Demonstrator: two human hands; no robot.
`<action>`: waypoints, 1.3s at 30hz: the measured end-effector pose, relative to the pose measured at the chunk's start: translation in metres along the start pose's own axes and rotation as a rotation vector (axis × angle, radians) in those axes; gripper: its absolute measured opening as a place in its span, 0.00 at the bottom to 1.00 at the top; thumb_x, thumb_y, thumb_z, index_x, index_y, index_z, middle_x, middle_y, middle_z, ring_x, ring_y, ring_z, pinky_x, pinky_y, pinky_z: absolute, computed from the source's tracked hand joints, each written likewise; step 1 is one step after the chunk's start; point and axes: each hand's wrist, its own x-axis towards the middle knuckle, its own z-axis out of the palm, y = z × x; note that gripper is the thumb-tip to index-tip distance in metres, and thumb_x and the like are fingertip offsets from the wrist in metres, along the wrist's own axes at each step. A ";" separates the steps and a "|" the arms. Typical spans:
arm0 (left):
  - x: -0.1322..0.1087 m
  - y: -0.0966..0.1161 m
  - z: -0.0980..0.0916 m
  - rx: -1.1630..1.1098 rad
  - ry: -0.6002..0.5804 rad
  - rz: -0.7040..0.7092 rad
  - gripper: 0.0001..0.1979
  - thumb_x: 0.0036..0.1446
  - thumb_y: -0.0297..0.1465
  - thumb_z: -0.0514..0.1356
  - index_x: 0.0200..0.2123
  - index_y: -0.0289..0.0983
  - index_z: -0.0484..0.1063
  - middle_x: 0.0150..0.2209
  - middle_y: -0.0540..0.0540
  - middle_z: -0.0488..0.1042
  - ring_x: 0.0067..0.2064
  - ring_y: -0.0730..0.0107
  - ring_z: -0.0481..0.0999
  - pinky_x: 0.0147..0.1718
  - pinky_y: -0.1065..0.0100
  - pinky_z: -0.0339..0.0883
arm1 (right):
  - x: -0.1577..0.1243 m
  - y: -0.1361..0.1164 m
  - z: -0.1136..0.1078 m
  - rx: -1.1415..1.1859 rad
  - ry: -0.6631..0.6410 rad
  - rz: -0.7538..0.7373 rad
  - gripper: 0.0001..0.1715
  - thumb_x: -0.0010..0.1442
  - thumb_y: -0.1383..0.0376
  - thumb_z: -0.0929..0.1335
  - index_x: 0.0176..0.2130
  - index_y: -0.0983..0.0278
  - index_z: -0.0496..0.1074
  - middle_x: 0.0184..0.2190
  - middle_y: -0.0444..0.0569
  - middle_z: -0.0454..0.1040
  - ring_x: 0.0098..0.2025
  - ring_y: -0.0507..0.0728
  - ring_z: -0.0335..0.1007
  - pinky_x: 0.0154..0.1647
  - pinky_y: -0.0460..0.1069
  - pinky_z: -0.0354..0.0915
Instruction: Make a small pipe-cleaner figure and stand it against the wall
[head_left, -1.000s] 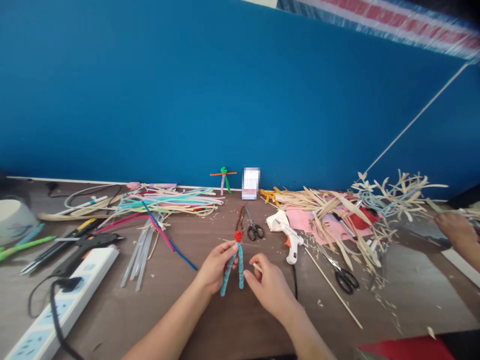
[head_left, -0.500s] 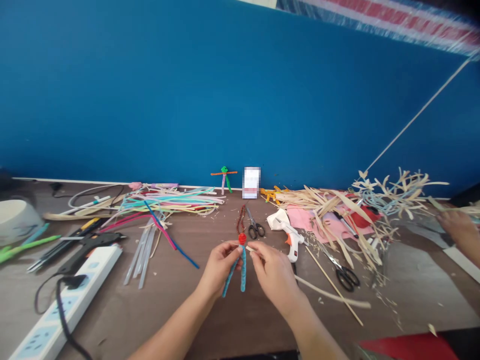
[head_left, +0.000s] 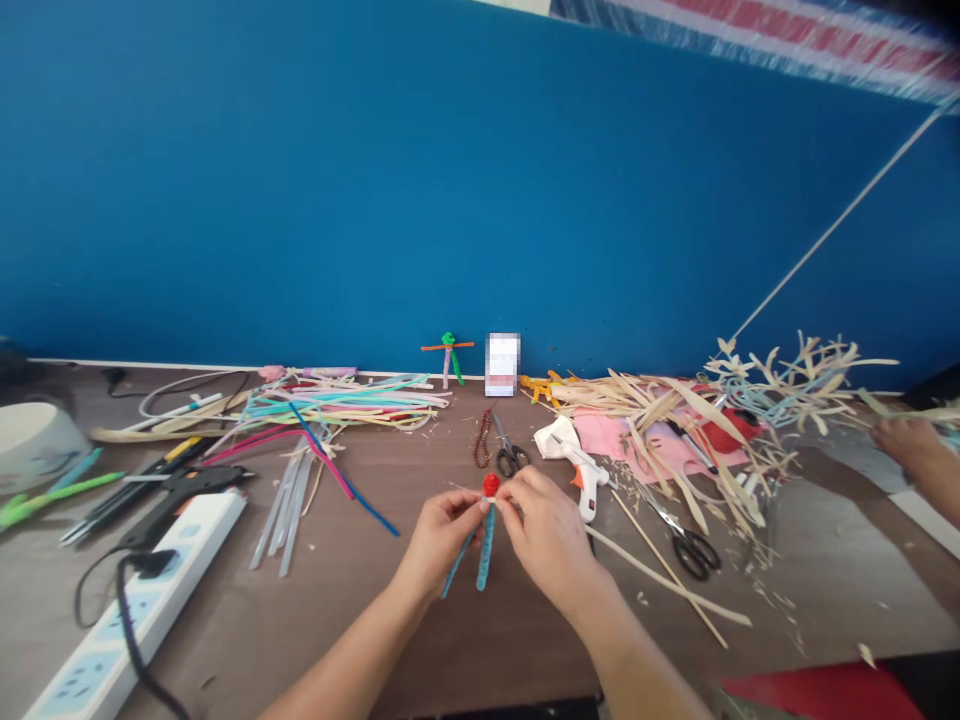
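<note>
At the far left of the table sits a white bowl (head_left: 34, 445), and in front of it lie a white power strip (head_left: 142, 590) and a black glue gun (head_left: 176, 495). Next come many coloured strips (head_left: 337, 405) and clear glue sticks (head_left: 281, 515), reaching toward the middle. Brown table top (head_left: 225, 640) shows between these sticks and my left hand (head_left: 439, 540), and also below both hands, down to the near edge of my view.

My forearms come up from the bottom and are angled inward, so the two hands nearly touch. The left hand is closed on the body of the pipe cleaner doll (head_left: 486, 550), whose red head and two blue legs hang just in front of the fingers. My right hand (head_left: 547, 535) is also closed, pinching at the doll's neck, under the red head, with a small pale piece there. The doll is held above the table, in the centre.

Just beyond the hands are small scissors (head_left: 510, 455), and to the right a white glue gun (head_left: 589, 490). A long pale strip (head_left: 712, 603) lies near my right wrist. Further right is a big pile of dry leaves (head_left: 660, 410), and at the right edge another person's hand (head_left: 907, 450) reaches in.
</note>
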 end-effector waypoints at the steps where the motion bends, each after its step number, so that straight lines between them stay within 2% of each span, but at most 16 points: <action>1: 0.000 -0.001 0.000 0.003 -0.003 0.002 0.14 0.41 0.37 0.62 0.27 0.30 0.72 0.16 0.51 0.65 0.19 0.79 0.61 0.19 0.74 0.57 | 0.000 0.000 0.000 0.003 -0.002 -0.003 0.08 0.57 0.69 0.60 0.29 0.63 0.67 0.30 0.46 0.66 0.35 0.53 0.62 0.35 0.46 0.55; 9: 0.000 -0.001 -0.002 0.056 0.018 0.020 0.12 0.41 0.36 0.62 0.24 0.30 0.71 0.17 0.51 0.64 0.18 0.79 0.60 0.18 0.75 0.55 | 0.001 0.001 -0.001 0.039 -0.030 -0.008 0.07 0.55 0.69 0.62 0.29 0.63 0.68 0.30 0.47 0.67 0.35 0.53 0.62 0.36 0.47 0.56; 16: -0.001 -0.002 -0.002 0.124 0.059 0.063 0.10 0.40 0.34 0.62 0.23 0.31 0.72 0.18 0.51 0.66 0.18 0.79 0.59 0.18 0.76 0.54 | 0.000 0.002 0.003 0.069 -0.034 0.075 0.05 0.53 0.69 0.63 0.27 0.62 0.68 0.29 0.45 0.67 0.34 0.53 0.64 0.34 0.46 0.57; 22: -0.001 -0.001 0.000 0.194 0.118 0.110 0.07 0.37 0.31 0.62 0.19 0.31 0.73 0.18 0.49 0.68 0.20 0.78 0.60 0.20 0.75 0.54 | 0.001 0.001 0.004 0.087 -0.053 0.090 0.06 0.52 0.70 0.63 0.26 0.62 0.68 0.28 0.45 0.68 0.34 0.52 0.64 0.34 0.45 0.57; 29: 0.000 -0.001 -0.003 0.218 0.117 0.136 0.06 0.37 0.30 0.61 0.19 0.32 0.73 0.19 0.48 0.69 0.21 0.77 0.61 0.21 0.75 0.54 | 0.001 -0.001 0.004 0.074 -0.077 0.094 0.05 0.51 0.70 0.64 0.25 0.62 0.68 0.28 0.44 0.68 0.33 0.52 0.64 0.33 0.45 0.56; 39: -0.001 -0.001 -0.003 0.205 0.176 0.107 0.04 0.36 0.28 0.60 0.15 0.33 0.70 0.14 0.52 0.65 0.18 0.77 0.59 0.19 0.75 0.53 | 0.003 0.008 0.001 0.125 -0.126 0.097 0.04 0.51 0.67 0.65 0.31 0.62 0.69 0.31 0.45 0.69 0.35 0.53 0.66 0.34 0.45 0.57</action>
